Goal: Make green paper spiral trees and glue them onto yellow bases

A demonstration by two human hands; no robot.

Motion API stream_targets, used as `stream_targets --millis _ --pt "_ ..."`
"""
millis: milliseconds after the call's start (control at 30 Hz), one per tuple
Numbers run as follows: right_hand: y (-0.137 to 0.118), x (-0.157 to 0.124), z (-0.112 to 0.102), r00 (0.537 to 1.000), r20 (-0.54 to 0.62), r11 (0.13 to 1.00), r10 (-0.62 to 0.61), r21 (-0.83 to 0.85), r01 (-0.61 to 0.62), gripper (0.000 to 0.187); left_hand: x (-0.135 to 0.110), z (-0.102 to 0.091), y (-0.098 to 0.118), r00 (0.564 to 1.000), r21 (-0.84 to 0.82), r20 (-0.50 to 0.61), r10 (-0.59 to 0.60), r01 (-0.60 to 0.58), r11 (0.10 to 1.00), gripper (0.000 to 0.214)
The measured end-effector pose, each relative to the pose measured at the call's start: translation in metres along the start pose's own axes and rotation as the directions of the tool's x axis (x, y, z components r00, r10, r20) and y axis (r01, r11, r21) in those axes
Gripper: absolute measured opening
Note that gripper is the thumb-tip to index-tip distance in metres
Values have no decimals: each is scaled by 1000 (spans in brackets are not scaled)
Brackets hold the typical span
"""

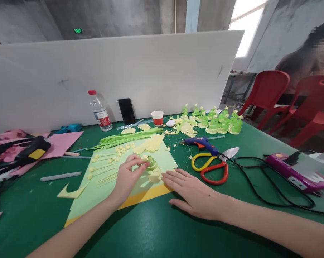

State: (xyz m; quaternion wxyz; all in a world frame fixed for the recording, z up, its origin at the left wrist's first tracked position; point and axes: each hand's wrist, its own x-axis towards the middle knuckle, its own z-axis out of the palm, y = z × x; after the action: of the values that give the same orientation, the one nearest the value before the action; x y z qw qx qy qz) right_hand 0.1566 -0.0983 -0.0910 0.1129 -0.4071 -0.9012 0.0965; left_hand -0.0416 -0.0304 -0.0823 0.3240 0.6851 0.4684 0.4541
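Observation:
My left hand [127, 176] pinches a small paper tree [150, 165] made of curled green strips with a yellow star on top, holding it over a light green paper sheet [102, 190]. My right hand [192, 193] lies flat with fingers stretched out on the green table [151, 233], its fingertips at the sheet's right edge beside a pale green disc [155, 175]. Green paper strips [124, 139], yellow strips [151, 143] and small yellow stars on thin sticks [105, 166] lie on and above the sheet.
Scissors [211, 166] and a blue glue gun [201, 143] lie right of the sheet, with black cables and a purple power strip [296, 172]. Finished paper trees [218, 122] stand at the back right. A bottle [100, 111], phone [126, 111], red cup [157, 118], pink paper [62, 141] and a white board [124, 79] are behind. A person sits by red chairs [269, 93].

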Motion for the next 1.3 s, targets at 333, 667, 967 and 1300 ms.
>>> stream_targets --millis 333,667,967,1300 --pt "22 29 -9 969 -45 963 242 -111 -245 42 6 -5 1 999 35 -29 -18 19 999 17" --pt "98 9 -43 608 -180 551 774 -281 -785 28 14 4 -2 993 66 98 -70 64 996 15" --pt "120 0 -38 504 -236 508 831 -48 -860 27 13 6 -3 994 37 84 -70 67 997 14" --pt "76 -9 -43 605 -255 648 755 143 -748 51 17 10 -8 990 -11 94 -101 103 995 12"
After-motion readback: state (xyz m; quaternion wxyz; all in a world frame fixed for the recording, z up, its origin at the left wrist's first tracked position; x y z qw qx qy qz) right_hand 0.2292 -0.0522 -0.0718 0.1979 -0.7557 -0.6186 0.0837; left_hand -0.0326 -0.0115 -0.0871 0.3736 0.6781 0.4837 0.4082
